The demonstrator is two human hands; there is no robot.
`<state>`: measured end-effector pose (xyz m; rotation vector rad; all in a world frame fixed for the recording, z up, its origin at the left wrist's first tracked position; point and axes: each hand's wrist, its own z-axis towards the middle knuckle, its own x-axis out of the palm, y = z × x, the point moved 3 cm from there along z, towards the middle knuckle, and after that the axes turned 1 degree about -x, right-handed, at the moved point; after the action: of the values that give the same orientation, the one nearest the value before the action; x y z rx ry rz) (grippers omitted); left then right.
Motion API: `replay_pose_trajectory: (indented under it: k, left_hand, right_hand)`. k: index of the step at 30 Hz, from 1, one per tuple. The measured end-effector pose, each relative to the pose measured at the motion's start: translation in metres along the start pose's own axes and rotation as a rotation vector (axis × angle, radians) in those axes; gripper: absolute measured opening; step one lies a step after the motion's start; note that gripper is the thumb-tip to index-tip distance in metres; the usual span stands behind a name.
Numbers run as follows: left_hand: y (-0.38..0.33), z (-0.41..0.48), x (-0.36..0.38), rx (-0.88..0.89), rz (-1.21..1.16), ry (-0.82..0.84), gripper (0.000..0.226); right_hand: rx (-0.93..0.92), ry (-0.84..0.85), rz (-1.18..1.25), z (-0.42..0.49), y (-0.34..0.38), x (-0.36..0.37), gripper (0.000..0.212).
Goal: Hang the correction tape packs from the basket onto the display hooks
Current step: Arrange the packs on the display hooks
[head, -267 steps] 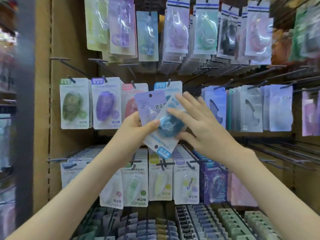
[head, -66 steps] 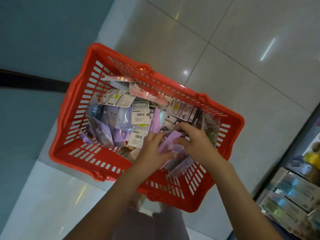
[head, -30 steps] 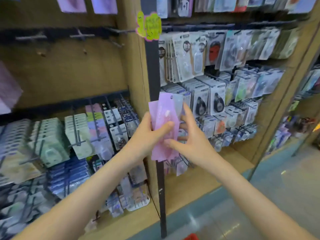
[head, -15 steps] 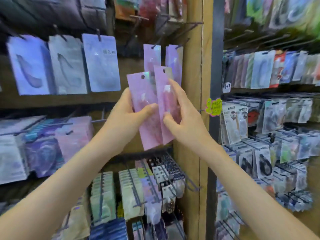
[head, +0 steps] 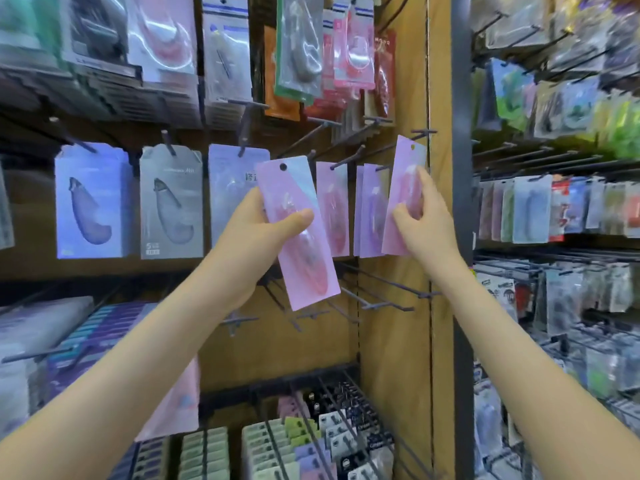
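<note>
You have pulled the two pink packs apart. Your left hand (head: 256,230) grips the left pack (head: 311,271) in front of the rack. Your right hand (head: 422,216) grips the right pack (head: 405,161), its hole just under a hook (head: 420,133). I think it hangs next.

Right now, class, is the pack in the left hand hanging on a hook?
No: the left hand holds the pack tilted before the hooks, its hole empty.
</note>
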<state>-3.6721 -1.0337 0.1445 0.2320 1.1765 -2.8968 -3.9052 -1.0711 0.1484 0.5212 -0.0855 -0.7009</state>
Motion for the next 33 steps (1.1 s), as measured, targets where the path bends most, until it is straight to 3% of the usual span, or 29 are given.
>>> replay_pose_trajectory:
  k: [6,10,13,20,33]
  left_hand:
    - [-0.006,0.018,0.011,0.074,0.041,-0.073,0.036]
    - [-0.002,0.019,0.006,0.09,0.041,-0.136,0.04]
    - [0.002,0.016,0.001,0.103,0.042,-0.159,0.035]
    - [0.004,0.015,-0.011,0.126,0.115,-0.19,0.022]
    - [0.012,0.022,-0.01,0.086,0.188,-0.185,0.03]
  right_hand:
    - [-0.028,0.054,-0.056,0.011,-0.01,-0.004,0.065]
    - [-0.156,0.011,-0.048,-0.003,-0.002,-0.002,0.066]
    - [-0.239,0.117,-0.051,-0.01,0.007,0.012,0.065]
    - [-0.166,0.17,-0.044,-0.002,0.017,0.03,0.064]
    - [-0.025,0.443,-0.258,0.025,-0.001,0.085,0.071]
